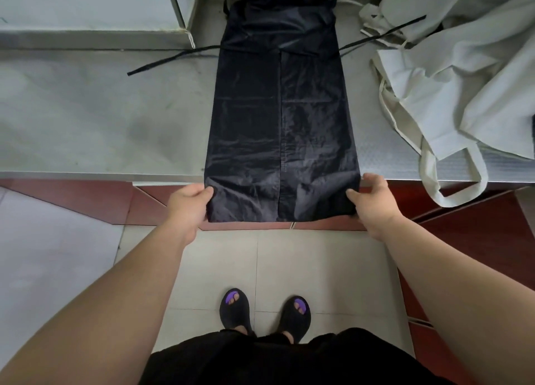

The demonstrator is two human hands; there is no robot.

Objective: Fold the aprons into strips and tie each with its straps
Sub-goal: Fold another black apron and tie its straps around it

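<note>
While the apron [278, 109] lies folded, left grip [189, 202] and right grip [374, 200] pinch its hem.

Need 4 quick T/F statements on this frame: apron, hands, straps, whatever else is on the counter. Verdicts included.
1. Both the left hand and the right hand grip the near corners of the black apron. True.
2. The apron lies wholly on the counter. False: its near end hangs past the counter edge, above the floor.
3. The apron is tied with its straps. False: the left strap and right strap lie loose, spread out to either side.
4. A heap of pale fabric lies on the counter to the apron's right. True.
</note>
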